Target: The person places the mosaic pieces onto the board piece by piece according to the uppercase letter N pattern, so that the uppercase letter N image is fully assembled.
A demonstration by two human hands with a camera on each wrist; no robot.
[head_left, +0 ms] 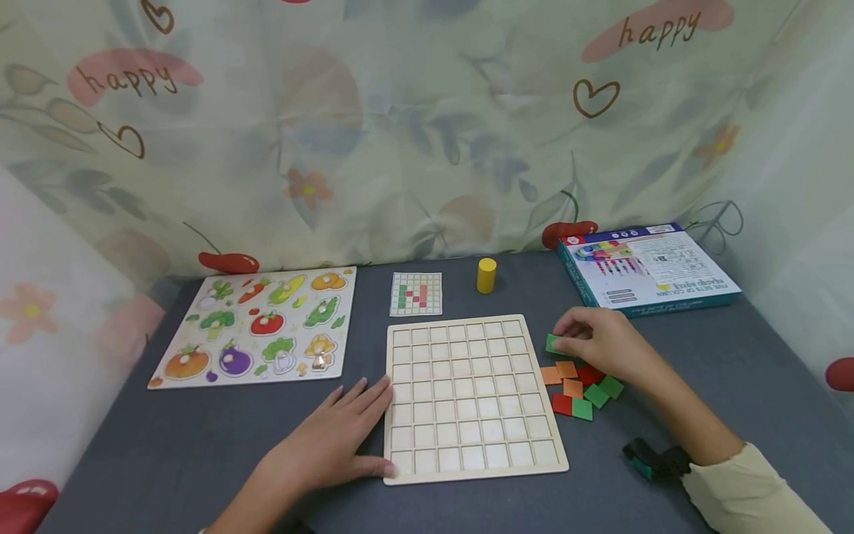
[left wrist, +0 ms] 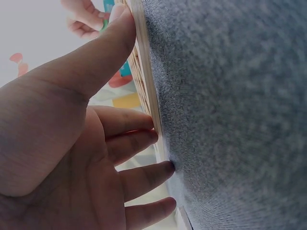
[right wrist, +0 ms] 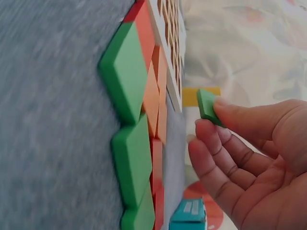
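Observation:
My right hand (head_left: 603, 345) pinches a green square tile (right wrist: 206, 106) between thumb and fingertips, raised above the table just right of the board. The wooden grid board (head_left: 477, 476) lies flat in front, its square cells without tiles. Along the board's left edge rests my left hand (head_left: 327, 441), fingers extended and spread, thumb at the lower left corner. Beneath and nearer than the right hand lie loose tiles: an orange tile (head_left: 572, 388), a red tile (head_left: 562, 404), a green tile (head_left: 583, 409) and several more, some overlapping.
Behind the board are a small pattern card (head_left: 416, 294) and an upright yellow cylinder (head_left: 486, 276). A vegetable puzzle board (head_left: 250, 326) lies at the left. The flat box (head_left: 657, 271) sits at the back right, and a black strap (head_left: 657, 458) shows near the right forearm.

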